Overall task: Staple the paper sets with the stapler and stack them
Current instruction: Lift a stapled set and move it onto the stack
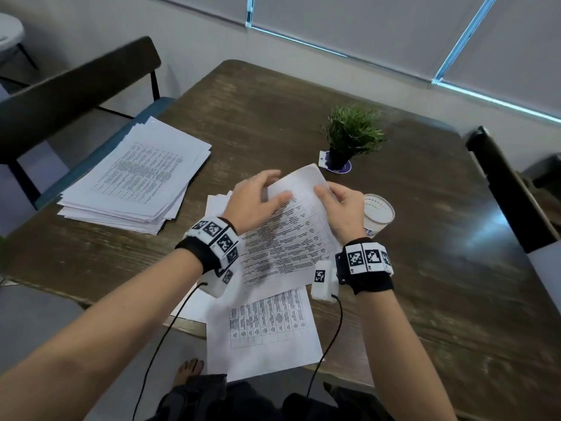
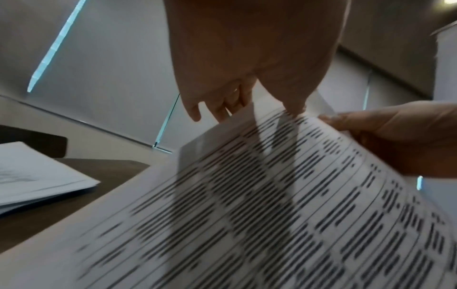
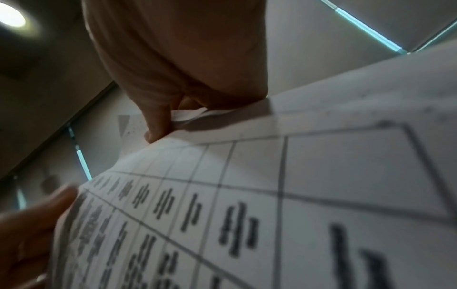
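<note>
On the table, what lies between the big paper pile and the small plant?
Only bare table lies between the paper pile and the plant; the head view shows this.

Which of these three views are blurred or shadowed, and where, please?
Head view: mostly sharp; window glare streaks the table at right. Left wrist view: print on the held sheets is motion-smeared, with finger shadows across it. Right wrist view: soft focus, dim, with a bright ceiling lamp top left.
</note>
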The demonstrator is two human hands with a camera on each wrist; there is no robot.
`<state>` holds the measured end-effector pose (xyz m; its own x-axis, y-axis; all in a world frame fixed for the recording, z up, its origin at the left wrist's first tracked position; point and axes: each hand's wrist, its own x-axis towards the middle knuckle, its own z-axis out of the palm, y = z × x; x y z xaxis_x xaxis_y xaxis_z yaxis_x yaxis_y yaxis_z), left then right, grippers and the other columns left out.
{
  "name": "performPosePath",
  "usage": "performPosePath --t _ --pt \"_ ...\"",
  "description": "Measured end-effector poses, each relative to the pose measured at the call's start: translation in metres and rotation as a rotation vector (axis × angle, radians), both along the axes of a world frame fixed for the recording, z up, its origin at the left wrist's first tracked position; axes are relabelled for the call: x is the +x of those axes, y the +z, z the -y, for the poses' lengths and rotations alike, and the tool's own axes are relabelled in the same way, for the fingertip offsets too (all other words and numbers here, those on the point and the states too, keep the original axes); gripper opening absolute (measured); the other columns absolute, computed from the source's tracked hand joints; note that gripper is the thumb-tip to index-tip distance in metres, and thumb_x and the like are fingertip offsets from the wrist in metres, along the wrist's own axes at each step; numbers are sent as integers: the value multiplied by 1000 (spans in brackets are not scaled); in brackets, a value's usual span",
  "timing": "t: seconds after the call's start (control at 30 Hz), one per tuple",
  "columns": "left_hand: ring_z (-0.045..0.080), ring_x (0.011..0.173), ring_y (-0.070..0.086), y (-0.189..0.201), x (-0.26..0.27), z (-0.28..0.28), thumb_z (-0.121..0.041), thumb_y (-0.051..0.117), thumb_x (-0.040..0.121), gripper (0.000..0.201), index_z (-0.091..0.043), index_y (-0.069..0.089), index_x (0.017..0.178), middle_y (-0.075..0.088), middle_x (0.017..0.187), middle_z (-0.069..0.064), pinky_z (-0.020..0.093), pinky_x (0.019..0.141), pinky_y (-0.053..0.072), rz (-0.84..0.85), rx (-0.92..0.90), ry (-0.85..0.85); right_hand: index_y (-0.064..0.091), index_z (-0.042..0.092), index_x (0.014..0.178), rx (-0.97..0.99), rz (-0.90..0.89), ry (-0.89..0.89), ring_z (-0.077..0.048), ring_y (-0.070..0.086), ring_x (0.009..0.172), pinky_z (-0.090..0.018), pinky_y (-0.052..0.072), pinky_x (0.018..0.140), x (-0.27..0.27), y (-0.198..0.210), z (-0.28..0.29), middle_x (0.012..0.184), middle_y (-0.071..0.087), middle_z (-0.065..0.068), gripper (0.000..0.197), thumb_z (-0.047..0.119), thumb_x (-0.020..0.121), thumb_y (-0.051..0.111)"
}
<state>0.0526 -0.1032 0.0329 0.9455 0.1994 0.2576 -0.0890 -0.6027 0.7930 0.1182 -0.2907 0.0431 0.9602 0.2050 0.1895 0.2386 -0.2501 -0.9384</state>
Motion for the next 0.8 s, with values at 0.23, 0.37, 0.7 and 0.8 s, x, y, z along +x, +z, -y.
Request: performPosePath --t 0.23,0.37,0.7,0.8 --pt "8 78 65 19 14 10 -40 60 93 21 -24 72 94 70 79 -11 34 75 54 70 -171 145 72 22 103 -81 96 45 -17 68 94 -49 54 86 2 11 -16 96 73 6 31 45 85 60" --pt "11 82 65 17 14 10 -42 57 94 21 -26 71 97 71 83 -10 33 76 53 58 -113 137 67 30 113 -103 169 1 -11 64 100 -45 52 88 0 13 -23 105 70 12 25 36 97 49" --pt "9 93 64 26 9 -3 -42 61 92 19 -29 75 94 72 91 -16 26 79 47 -63 -47 272 68 22 100 -137 30 -83 -14 65 85 -32 48 82 17 14 -29 83 72 9 24 30 98 46" --pt "10 92 62 26 7 -13 -39 62 92 20 -26 76 99 73 100 -12 26 79 45 -90 -25 344 64 19 95 -140 -132 -215 -23 67 85 -36 51 86 45 -9 -16 71 70 8 22 21 96 42"
